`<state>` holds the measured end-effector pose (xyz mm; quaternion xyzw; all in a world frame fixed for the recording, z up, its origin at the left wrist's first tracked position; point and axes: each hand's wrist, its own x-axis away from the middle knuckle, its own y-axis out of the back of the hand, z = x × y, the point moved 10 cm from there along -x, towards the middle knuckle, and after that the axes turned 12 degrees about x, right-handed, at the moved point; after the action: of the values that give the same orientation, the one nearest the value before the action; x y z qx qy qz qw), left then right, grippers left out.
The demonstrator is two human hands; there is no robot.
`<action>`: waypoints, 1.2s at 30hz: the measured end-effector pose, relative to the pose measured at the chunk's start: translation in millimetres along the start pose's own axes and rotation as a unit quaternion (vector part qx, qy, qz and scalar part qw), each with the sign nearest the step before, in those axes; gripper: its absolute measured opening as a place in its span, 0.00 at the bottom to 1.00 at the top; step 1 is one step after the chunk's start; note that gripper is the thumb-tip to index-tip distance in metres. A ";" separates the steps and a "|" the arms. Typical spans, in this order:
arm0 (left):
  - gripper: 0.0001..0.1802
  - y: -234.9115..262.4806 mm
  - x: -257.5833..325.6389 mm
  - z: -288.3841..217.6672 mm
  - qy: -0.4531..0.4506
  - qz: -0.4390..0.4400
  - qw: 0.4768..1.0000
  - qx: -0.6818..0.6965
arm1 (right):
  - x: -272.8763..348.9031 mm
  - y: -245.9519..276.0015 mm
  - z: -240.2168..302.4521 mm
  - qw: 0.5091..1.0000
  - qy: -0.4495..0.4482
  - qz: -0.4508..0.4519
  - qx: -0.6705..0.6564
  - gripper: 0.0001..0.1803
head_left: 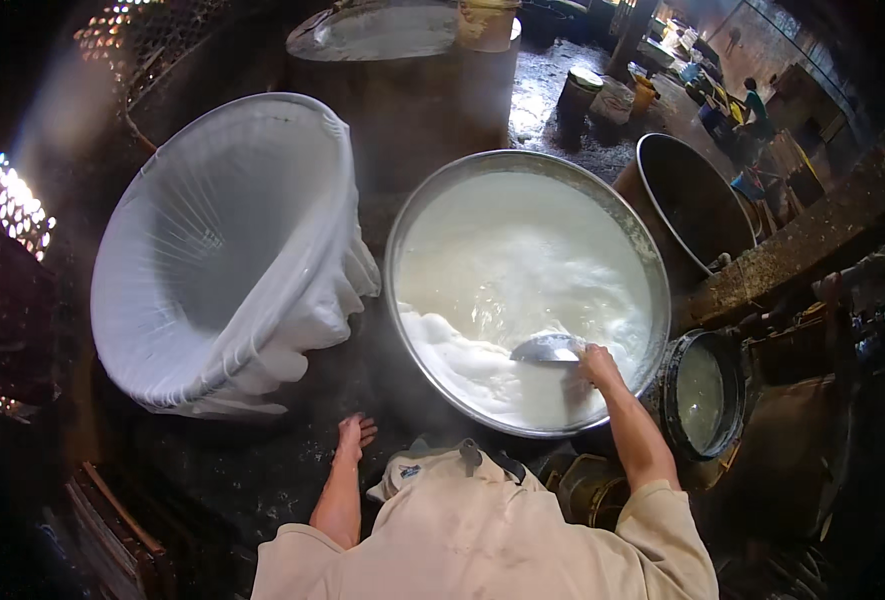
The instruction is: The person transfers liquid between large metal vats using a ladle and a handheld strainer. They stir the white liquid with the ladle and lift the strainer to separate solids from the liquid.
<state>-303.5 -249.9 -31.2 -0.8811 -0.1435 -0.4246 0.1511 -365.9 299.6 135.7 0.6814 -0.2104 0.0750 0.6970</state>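
Observation:
A wide metal vat point(399, 312) in front of me holds a cloudy, pale liquid, with thick white foam point(452, 360) gathered along its near left side. Over the foam's edge my right hand point(596, 366) grips the right end of a shallow metal bowl point(547, 348), tilted at the liquid's surface. Whether the bowl has a handle is hidden by my fingers. My left hand point(357, 432) hangs free, left of the vat's near rim, its fingers apart and nothing in them. Nearest to it is a large round frame draped with white cloth point(262, 345), which sags inward like a basin.
Behind stands a big drum point(392, 110) of pale liquid with a bucket point(486, 25) on its rim. To the right are a dark open vat point(697, 205) and a smaller tub point(700, 400) of liquid. A person point(754, 105) is far off at the upper right.

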 end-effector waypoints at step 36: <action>0.23 52.2 92.9 170.6 0.089 -0.139 0.983 0.078 | -41.1 -24.0 -58.6 0.950 -0.094 -0.031 -0.295 0.17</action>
<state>-107.9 -219.8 -66.6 -0.7969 -0.2836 -0.5054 0.1709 -382.3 363.2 98.4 0.4551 -0.2666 -0.0766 0.8461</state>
